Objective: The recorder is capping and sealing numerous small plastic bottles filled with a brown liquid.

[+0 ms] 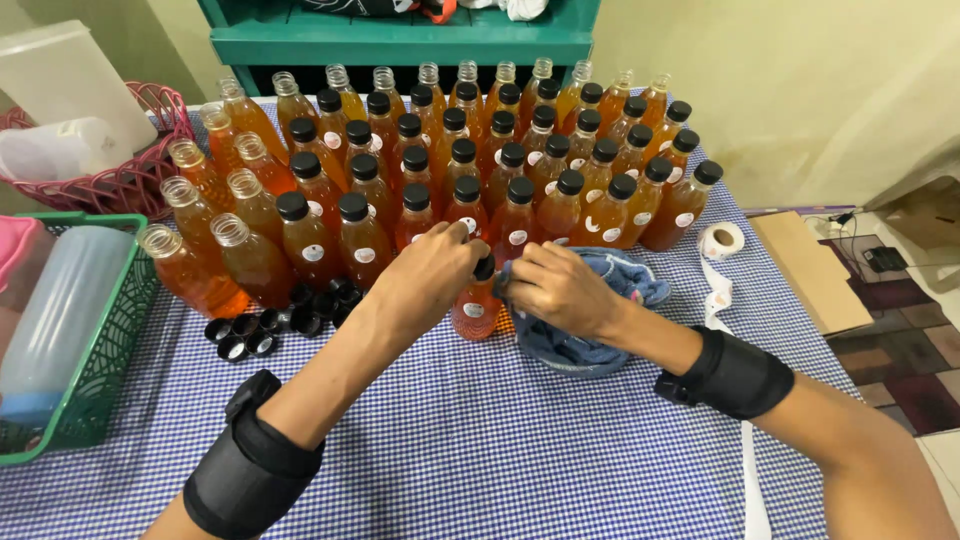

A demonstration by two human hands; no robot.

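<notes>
A small plastic bottle of orange liquid point(477, 308) stands on the blue checked tablecloth point(480, 450) in front of me. My left hand point(430, 270) grips its black cap from above. My right hand point(555, 288) touches the bottle's neck from the right and rests on a crumpled blue cloth point(600, 345). Both wrists wear black bands. Behind stand several rows of the same bottles point(470, 170), most capped in black, and several on the left without caps point(215, 215).
Loose black caps point(275, 322) lie left of the bottle. A roll of round stickers point(721, 240) trails a strip along the right. A green basket point(90, 390) and a pink basket point(140, 150) hold plastic containers at left. A green shelf point(400, 40) stands behind.
</notes>
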